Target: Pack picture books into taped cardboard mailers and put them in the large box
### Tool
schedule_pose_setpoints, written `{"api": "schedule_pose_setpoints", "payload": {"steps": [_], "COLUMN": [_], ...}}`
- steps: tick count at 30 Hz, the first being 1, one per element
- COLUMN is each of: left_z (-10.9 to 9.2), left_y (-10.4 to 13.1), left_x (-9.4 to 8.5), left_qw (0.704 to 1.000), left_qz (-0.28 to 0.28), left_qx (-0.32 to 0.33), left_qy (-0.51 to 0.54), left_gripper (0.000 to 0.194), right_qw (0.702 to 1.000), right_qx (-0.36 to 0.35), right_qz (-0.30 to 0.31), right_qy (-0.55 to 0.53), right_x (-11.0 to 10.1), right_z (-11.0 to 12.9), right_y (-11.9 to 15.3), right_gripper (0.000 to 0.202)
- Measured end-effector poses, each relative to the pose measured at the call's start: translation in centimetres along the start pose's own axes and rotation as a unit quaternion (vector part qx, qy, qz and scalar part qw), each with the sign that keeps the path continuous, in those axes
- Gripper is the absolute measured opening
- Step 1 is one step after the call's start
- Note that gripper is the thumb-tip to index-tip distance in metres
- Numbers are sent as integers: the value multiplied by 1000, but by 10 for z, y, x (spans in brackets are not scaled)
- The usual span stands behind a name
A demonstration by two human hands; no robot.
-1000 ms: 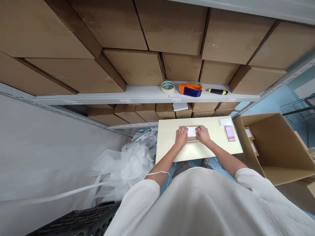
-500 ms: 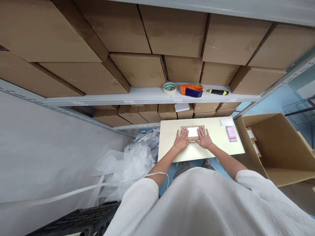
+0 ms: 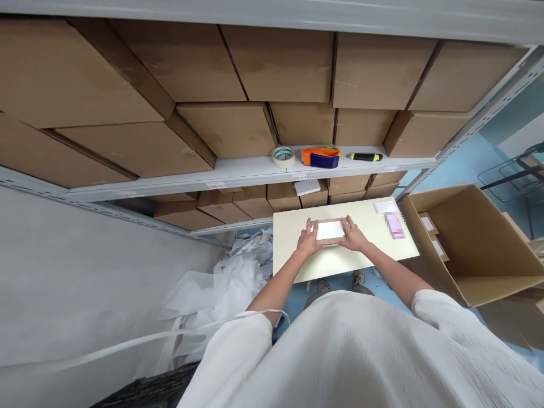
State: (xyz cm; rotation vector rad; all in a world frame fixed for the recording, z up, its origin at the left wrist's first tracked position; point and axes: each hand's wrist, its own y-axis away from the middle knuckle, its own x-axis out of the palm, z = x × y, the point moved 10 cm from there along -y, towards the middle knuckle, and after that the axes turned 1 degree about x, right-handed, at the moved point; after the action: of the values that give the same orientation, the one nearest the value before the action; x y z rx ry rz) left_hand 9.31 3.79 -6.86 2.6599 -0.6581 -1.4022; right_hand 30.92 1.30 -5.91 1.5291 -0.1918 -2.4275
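Observation:
A small flat cardboard box (image 3: 328, 242) with a white label (image 3: 330, 230) on top lies on the cream tabletop (image 3: 306, 272). My left hand (image 3: 309, 239) grips its left end, thumb and fingers round the edge. At the right end, my right hand (image 3: 352, 234) holds the box in the same way. Towards the right side of the tabletop are a white slip (image 3: 386, 207) and a pink item (image 3: 395, 225), which is blurred out.
Behind the tabletop, a shelf (image 3: 255, 173) bears cartons, a tape roll (image 3: 283, 157), an orange tape dispenser (image 3: 321, 157) and a yellow-black cutter (image 3: 365, 157). An open carton (image 3: 493, 243) with small boxes stands right. White crumpled sheets (image 3: 238, 277) lie left.
My hands were lying flat over the ends of the box with fingers stretched; now they clasp its two ends. The camera view has shifted slightly.

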Motion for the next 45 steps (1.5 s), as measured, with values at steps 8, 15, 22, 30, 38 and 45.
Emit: {"api": "schedule_pose_setpoints", "payload": {"steps": [8,15,22,30,38,45], "left_z": [-41,-134,-268,-419,-519,-565], "left_y": [10,5,-14,-33,-39,-64], "left_x": [-21,-35,15,115,208,270], "left_qw": [997,981,966,939,931,917], "left_qz": [-7,-22,-27,-14,20,106], "left_qx": [55,127,217,324,355,384], "left_qy": [-48,-143,-138,-118,-84,-19], "left_gripper": [126,129,126,121,99,91], "right_qw": [1000,995,982,958,924,889], "right_qx": [-16,-23,27,141,255,335], "right_qz": [-1,-92,-183,-247,-284,-313], "right_qy": [23,35,25,17,23,2], "right_x": [-21,-95,-167,-222,-240,-233], "right_z": [-2,-31,-129,-261,-361,-413], "right_y": [29,72,154,265,357,398], "right_gripper": [123,119,113,102,95,88]}}
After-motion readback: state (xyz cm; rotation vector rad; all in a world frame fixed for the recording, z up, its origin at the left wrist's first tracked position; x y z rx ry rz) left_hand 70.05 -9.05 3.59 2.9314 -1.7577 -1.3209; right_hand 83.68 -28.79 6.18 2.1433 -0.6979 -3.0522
